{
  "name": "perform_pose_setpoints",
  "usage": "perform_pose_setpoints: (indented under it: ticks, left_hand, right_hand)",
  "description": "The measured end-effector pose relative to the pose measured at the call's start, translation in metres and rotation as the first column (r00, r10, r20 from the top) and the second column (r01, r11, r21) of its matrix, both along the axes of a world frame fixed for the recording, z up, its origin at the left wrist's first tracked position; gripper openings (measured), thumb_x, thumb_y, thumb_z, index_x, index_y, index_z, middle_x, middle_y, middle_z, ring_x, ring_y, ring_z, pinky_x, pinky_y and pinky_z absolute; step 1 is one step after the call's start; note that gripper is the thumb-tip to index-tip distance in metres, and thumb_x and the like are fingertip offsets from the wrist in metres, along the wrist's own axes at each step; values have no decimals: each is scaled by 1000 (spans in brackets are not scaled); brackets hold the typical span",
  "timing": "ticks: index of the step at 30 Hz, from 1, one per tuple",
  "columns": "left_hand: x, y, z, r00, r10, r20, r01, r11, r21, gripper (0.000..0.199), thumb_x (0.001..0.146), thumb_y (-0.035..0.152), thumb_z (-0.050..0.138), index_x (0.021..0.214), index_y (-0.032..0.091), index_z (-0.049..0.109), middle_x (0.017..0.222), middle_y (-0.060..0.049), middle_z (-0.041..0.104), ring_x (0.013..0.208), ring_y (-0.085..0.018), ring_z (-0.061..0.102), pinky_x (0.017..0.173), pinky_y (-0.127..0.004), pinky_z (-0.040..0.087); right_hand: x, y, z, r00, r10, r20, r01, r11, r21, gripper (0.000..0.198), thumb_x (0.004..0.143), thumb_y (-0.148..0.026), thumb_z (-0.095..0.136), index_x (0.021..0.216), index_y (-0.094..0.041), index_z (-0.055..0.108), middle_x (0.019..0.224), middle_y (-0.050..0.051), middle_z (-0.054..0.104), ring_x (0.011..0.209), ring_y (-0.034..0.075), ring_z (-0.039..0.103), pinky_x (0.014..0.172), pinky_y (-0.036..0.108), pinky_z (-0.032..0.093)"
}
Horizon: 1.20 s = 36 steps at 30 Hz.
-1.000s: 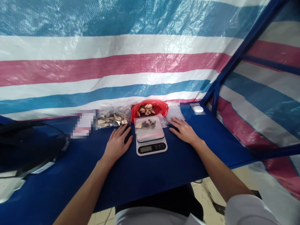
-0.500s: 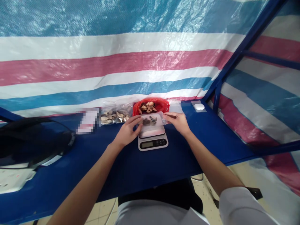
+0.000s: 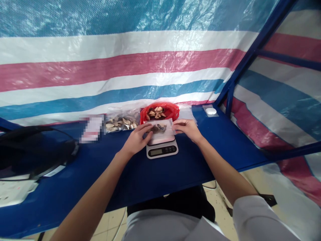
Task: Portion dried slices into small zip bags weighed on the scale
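Note:
A clear plastic bag (image 3: 162,132) with several dark and pale dried slices in it is held flat over a white kitchen scale (image 3: 163,150). Its left end is pinched by my left hand (image 3: 137,139), thumb and fingers closed on the film. On the opposite end, my right hand (image 3: 186,129) grips the edge between thumb and fingertips. The bag covers most of the scale's plate; whether it touches the plate I cannot tell. Just behind the bag sits a red plastic bag (image 3: 172,109), open at the top, with loose brown and cream slices (image 3: 155,113) inside.
Filled clear bags (image 3: 121,122) lie left of the red bag, beside a blurred card (image 3: 92,129). Flat clear bags (image 3: 187,113) and a white rounded item (image 3: 211,111) are at right. A black bag (image 3: 35,150) and white power strip (image 3: 16,192) occupy the left of the blue table (image 3: 215,150).
The view has shifted slightly. Both hands keep their hold on the clear bag, which looks a little flatter and more stretched between them.

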<state>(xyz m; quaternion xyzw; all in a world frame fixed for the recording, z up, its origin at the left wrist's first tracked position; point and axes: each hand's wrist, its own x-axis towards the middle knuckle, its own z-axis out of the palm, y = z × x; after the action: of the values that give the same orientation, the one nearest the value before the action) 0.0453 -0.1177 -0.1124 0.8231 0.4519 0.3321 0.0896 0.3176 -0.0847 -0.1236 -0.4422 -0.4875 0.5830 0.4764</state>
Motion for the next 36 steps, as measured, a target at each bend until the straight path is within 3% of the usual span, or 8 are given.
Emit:
perform_pose_setpoints:
  ticks: [10,15,18,23,26,28,31,36]
  left_hand:
    - [5,11,13,997,27,69,-26,1000,-14,38,97,42,52,117,18,73,121,-12,75,112,-26,70,105,-42,53]
    - [19,31,33,977,64,201,-24,980,-195,42,94,48,55,119,20,74,122,-9,75,112,-28,70,103,-39,52]
    - [29,41,46,949,49,312,55,947,-317,46,92,53,58,120,21,75,124,-7,75,116,-29,68,106,-39,49]
    - [35,48,60,853,97,513,206,841,-501,48,83,60,69,107,20,81,112,-8,78,105,-29,70,90,-35,55]
    - [32,48,58,803,154,575,286,748,-599,44,78,57,77,100,19,82,99,-9,79,88,-24,70,74,-31,55]
    - [30,46,54,771,175,613,323,722,-612,41,75,52,81,100,19,82,96,-9,78,82,-21,69,69,-28,53]
    - [32,43,46,721,233,653,325,719,-615,38,70,46,86,94,17,82,88,-9,76,76,-18,67,67,-27,52]
    - [40,35,30,553,365,749,245,788,-565,35,67,45,87,86,16,79,80,-5,73,76,-18,66,74,-30,54]
  right_hand:
    - [0,11,24,987,120,102,-132,984,122,37,59,-41,90,85,-18,77,87,3,76,80,20,73,69,33,63]
    - [-5,23,53,944,242,227,-303,907,292,29,67,-36,85,89,-18,79,93,5,78,77,18,71,71,31,60]
    - [-10,29,68,913,275,302,-377,852,364,24,72,-32,82,91,-18,80,93,5,79,82,19,71,76,32,58]
    - [-14,39,77,878,337,340,-457,804,381,20,75,-30,78,92,-19,80,93,5,79,83,20,72,78,33,58]
    - [-13,45,76,880,350,321,-460,797,392,20,76,-32,78,92,-19,80,95,5,79,85,20,73,81,34,58]
    - [-12,48,74,884,332,329,-450,794,408,20,77,-33,79,91,-20,80,94,5,79,85,20,73,83,35,57]
    - [-11,52,69,897,269,351,-412,797,442,20,77,-36,78,91,-21,81,93,5,79,86,21,73,85,36,58]
    - [-9,54,55,941,98,325,-259,825,502,24,75,-40,80,91,-22,81,99,6,79,93,25,74,91,40,58]
